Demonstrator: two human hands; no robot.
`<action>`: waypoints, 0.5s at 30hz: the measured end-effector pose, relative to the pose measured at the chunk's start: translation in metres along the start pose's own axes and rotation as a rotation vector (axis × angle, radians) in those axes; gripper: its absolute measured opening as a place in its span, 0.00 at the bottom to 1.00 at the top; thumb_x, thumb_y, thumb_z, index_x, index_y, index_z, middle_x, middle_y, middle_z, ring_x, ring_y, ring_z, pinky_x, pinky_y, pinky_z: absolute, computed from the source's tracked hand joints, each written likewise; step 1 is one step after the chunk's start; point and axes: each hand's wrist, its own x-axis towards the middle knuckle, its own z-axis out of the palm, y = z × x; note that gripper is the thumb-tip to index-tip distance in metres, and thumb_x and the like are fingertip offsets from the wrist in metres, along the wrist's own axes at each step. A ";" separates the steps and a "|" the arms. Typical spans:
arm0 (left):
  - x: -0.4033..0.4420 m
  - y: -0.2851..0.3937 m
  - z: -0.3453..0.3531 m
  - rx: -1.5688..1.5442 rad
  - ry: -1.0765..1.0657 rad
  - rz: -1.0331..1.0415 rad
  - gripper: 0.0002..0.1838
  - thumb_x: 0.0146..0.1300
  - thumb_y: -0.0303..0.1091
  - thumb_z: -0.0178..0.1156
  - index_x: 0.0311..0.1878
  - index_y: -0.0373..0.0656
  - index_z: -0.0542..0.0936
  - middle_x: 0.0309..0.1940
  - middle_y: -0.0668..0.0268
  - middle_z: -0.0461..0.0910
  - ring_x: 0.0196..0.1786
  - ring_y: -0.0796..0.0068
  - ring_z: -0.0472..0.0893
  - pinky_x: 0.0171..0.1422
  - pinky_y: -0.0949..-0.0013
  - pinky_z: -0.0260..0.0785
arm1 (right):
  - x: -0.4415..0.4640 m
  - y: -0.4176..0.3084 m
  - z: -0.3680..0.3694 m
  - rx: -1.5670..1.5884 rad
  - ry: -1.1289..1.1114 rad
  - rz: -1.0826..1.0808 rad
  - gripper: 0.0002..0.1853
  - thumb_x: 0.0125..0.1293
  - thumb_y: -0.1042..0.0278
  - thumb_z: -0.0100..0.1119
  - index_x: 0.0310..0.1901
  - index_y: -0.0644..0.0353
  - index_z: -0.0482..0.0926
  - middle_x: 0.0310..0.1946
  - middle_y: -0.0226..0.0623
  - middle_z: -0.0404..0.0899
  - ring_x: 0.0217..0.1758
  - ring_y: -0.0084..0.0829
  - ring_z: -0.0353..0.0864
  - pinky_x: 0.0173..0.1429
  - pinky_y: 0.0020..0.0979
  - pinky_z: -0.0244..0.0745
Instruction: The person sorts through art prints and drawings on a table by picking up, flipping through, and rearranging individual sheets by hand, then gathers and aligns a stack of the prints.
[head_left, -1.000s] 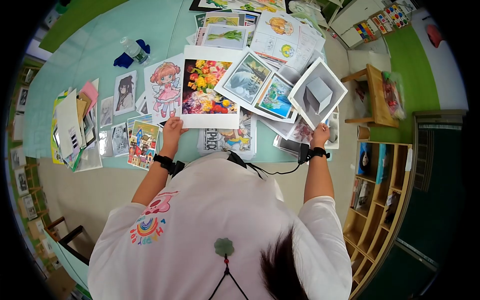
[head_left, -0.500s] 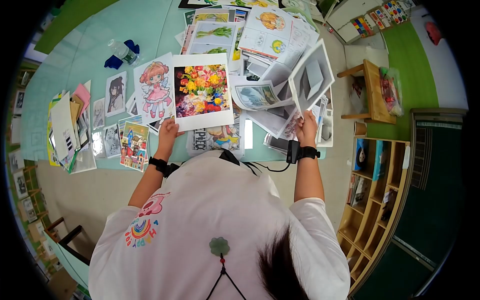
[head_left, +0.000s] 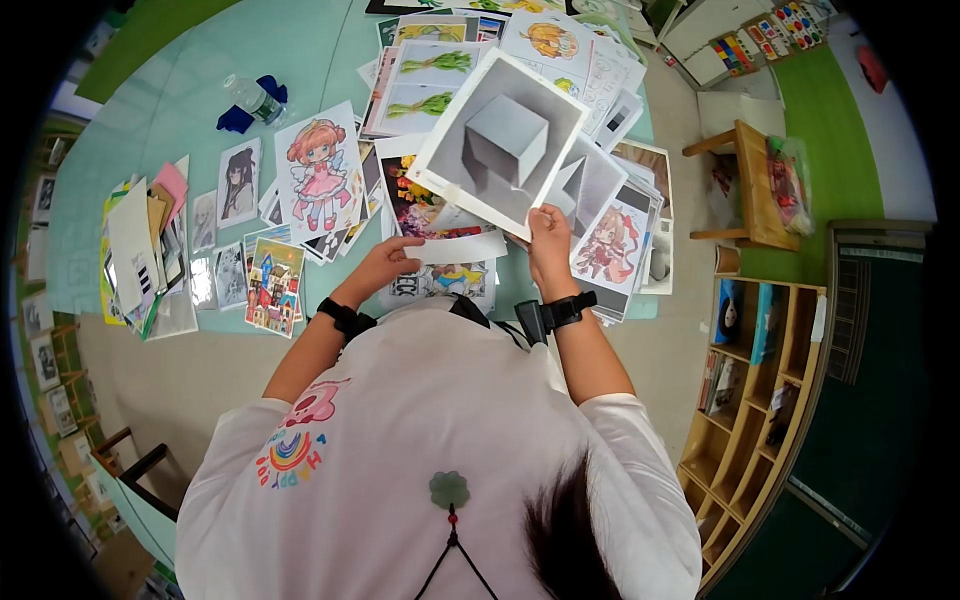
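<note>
Near the middle of the frame we hold the cube drawing [head_left: 505, 140] at a slant, the fingers of our right hand [head_left: 549, 240] closed on its bottom corner. It covers part of the flower print [head_left: 408, 195]. Our left hand [head_left: 388, 265] is at that print's lower left corner with its fingers bent; we cannot tell whether they pinch the paper. Just below the print, a cartoon sheet [head_left: 458, 280] shows in part. Right of centre, next to our right hand, we see a red-toned character print [head_left: 610, 245]. Left of centre, a drawing of a girl in a pink dress [head_left: 322, 180] lies on the pale green worktop [head_left: 130, 135], above a print of colourful houses [head_left: 274, 285]. In the upper left we see a clear bottle [head_left: 252, 98] and a dark blue cloth [head_left: 236, 120].
</note>
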 end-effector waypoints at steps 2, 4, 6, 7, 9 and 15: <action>-0.001 0.007 0.014 0.109 0.039 0.156 0.21 0.58 0.35 0.63 0.54 0.39 0.75 0.46 0.61 0.73 0.44 0.75 0.76 0.49 0.73 0.71 | 0.006 0.018 0.002 -0.041 -0.049 -0.028 0.05 0.66 0.72 0.51 0.41 0.63 0.69 0.25 0.29 0.76 0.24 0.18 0.72 0.26 0.20 0.66; 0.001 0.009 0.020 0.144 0.072 0.168 0.24 0.58 0.41 0.65 0.54 0.38 0.75 0.46 0.61 0.74 0.46 0.73 0.76 0.50 0.73 0.71 | 0.002 0.023 0.010 -0.109 -0.110 -0.009 0.04 0.66 0.72 0.51 0.40 0.62 0.70 0.23 0.25 0.73 0.23 0.14 0.68 0.26 0.19 0.61; 0.005 0.016 0.020 0.349 0.145 0.091 0.24 0.58 0.41 0.64 0.54 0.38 0.74 0.47 0.60 0.73 0.49 0.71 0.76 0.51 0.73 0.71 | 0.000 0.023 0.016 -0.221 -0.190 0.020 0.04 0.66 0.72 0.51 0.40 0.60 0.70 0.21 0.23 0.72 0.23 0.15 0.68 0.28 0.19 0.63; 0.008 0.013 0.019 0.237 0.119 0.062 0.24 0.60 0.42 0.62 0.55 0.37 0.73 0.48 0.60 0.73 0.50 0.70 0.76 0.52 0.72 0.71 | -0.002 0.023 0.020 -0.223 -0.238 0.007 0.03 0.66 0.72 0.51 0.38 0.60 0.70 0.20 0.21 0.70 0.22 0.13 0.66 0.26 0.17 0.60; 0.009 0.009 0.012 0.013 0.070 0.001 0.25 0.62 0.42 0.59 0.57 0.37 0.70 0.51 0.59 0.73 0.51 0.68 0.76 0.54 0.69 0.71 | -0.009 0.012 0.024 -0.292 -0.318 -0.023 0.02 0.66 0.74 0.50 0.38 0.61 0.70 0.21 0.21 0.69 0.24 0.11 0.66 0.28 0.17 0.60; -0.007 0.027 0.008 -0.882 -0.033 -0.017 0.27 0.69 0.51 0.46 0.55 0.34 0.69 0.51 0.56 0.75 0.51 0.64 0.77 0.59 0.63 0.68 | -0.009 0.018 0.014 -0.467 -0.358 -0.132 0.02 0.67 0.75 0.49 0.38 0.64 0.69 0.22 0.24 0.68 0.26 0.11 0.64 0.30 0.17 0.60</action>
